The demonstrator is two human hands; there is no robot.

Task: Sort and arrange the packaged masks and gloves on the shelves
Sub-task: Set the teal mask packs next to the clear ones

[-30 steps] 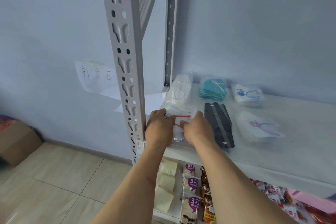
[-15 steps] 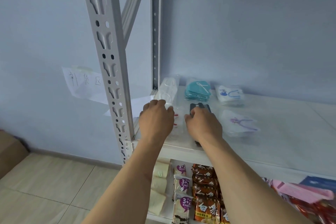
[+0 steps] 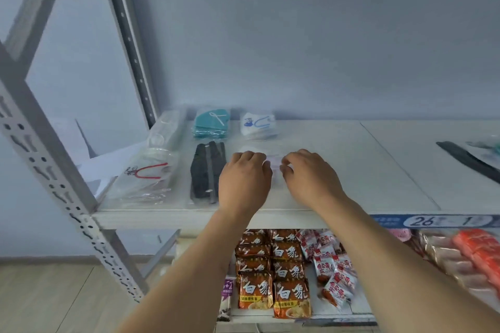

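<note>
Both hands sit on the third front packet, a clear-bagged white mask (image 3: 273, 163) lying on the shelf (image 3: 351, 170) just right of the black mask pack (image 3: 207, 171). The left hand (image 3: 244, 180) and right hand (image 3: 308, 177) have their fingers curled down onto its edges; whether they pinch or only press I cannot tell. Judged step: squaring this packet in line. Next calls for nudging it parallel to its neighbours, behind which the teal pack (image 3: 212, 123) sits

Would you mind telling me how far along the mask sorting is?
Done: red-strap pack, black pack, teal pack and blue-strap pack lie in rows. In hand: left hand and right hand on a clear pack. Left: loose black item far right.
</note>
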